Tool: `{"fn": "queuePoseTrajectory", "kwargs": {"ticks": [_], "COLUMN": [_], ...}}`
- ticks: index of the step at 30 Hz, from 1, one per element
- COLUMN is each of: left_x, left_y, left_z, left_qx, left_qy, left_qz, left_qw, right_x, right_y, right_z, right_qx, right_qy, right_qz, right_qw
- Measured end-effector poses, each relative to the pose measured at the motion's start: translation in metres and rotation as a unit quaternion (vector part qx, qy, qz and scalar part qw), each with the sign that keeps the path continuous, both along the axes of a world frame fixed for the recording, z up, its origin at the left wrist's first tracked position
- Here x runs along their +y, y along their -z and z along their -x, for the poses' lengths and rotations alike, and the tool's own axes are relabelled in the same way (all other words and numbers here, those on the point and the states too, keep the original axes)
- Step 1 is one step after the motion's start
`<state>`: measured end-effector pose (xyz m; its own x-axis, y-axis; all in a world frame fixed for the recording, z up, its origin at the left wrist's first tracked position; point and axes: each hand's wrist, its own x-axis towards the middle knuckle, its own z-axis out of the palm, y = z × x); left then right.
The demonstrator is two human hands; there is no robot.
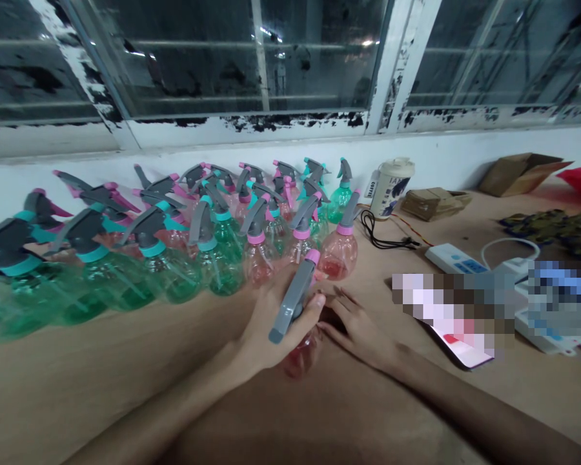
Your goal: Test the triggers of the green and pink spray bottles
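Observation:
My left hand (271,310) is closed around the top of a pink spray bottle (300,361) with a grey trigger head and pink nozzle. Its thumb lies along the side of the head. Below the hand, the clear pink body shows near the tabletop; whether it touches the wood is hard to tell. Close by on the right is my right hand (361,326), fingers apart and reaching toward the bottle's side. Any contact there is unclear. Just beyond both hands stands another pink spray bottle (339,252) with some liquid in it.
Rows of green spray bottles (217,271) and pink ones fill the left and back of the wooden table (174,374). A paper coffee cup (392,187), folded brown bags (436,201), a black cord (387,240), a power strip (452,258) and a lit phone (469,352) lie rightward.

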<state>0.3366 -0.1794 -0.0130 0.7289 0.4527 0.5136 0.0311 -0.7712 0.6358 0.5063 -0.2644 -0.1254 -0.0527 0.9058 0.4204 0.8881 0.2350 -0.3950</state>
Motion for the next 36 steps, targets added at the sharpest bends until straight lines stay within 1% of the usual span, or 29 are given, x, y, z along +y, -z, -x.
{"fn": "queuePoseTrajectory", "kwargs": {"ticks": [6, 13, 16, 21, 28, 36], "left_x": [-0.0061, -0.0074, -0.0062, -0.0051, -0.0018, -0.0033], "left_y": [-0.0010, -0.0012, 0.0001, -0.0002, -0.0011, -0.0042], "left_z": [0.0010, 0.0017, 0.0019, 0.0017, -0.0008, 0.0012], "left_qx": [-0.005, -0.001, -0.008, -0.008, 0.001, -0.001], "left_qy": [-0.023, -0.032, -0.027, 0.000, -0.008, 0.001], "left_qz": [0.037, 0.033, 0.030, 0.042, 0.006, -0.009], "left_qw": [0.999, 0.999, 0.999, 0.999, 1.000, 1.000], "right_x": [-0.0004, -0.0009, -0.0013, -0.0017, -0.0016, -0.0017], "right_y": [-0.0016, -0.0030, -0.0026, -0.0014, -0.0010, -0.0046], "right_z": [0.0012, 0.0018, 0.0021, 0.0022, 0.0010, 0.0018], "right_qx": [0.008, 0.010, 0.006, 0.003, 0.001, -0.001], "right_qy": [-0.003, -0.004, -0.003, 0.004, -0.001, -0.007], "right_qz": [-0.002, 0.004, 0.009, 0.006, 0.000, 0.004], "right_qw": [1.000, 1.000, 1.000, 1.000, 1.000, 1.000]}}
